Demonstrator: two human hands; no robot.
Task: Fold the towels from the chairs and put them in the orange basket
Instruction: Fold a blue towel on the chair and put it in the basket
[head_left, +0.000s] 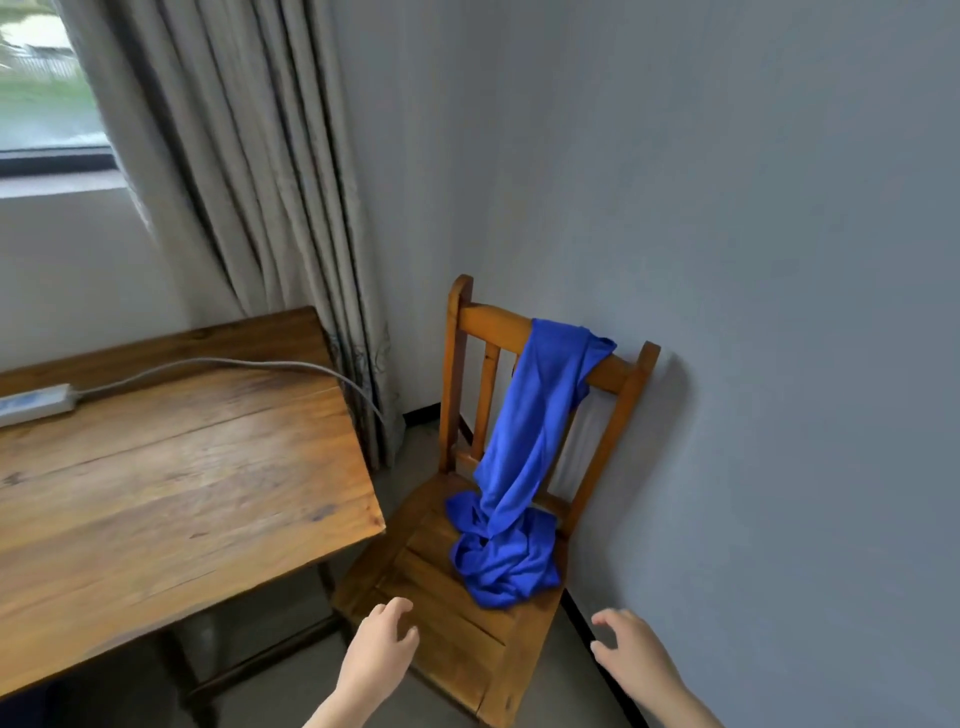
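So there's one bright blue towel (524, 457) of thin, soft-looking cloth, draped over the top rail of a slatted wooden chair (447, 613) that stands against the pale grey wall (779, 260). It's bunched into a narrow rope-like strip rather than spread flat, with lots of lengthwise creases. Its long axis runs from the right part of the chair's top rail down and slightly left along the backrest, and the lower end piles up in a crumpled heap on the back right part of the seat — the front of the seat is bare wood.

Both hands are low in the view, in front of the chair and apart from the towel. The left hand (382, 652) hovers over the front left of the seat, fingers loosely curled, holding nothing. The right hand (631, 657) is off the seat's right edge near the wall, fingers spread and a bit bent — also holding nothing.

Left of the chair is a worn wooden tabletop (171, 488) with a white power strip (34, 405) on it, its grey cable (234, 364) running off toward the beige curtain (249, 182).
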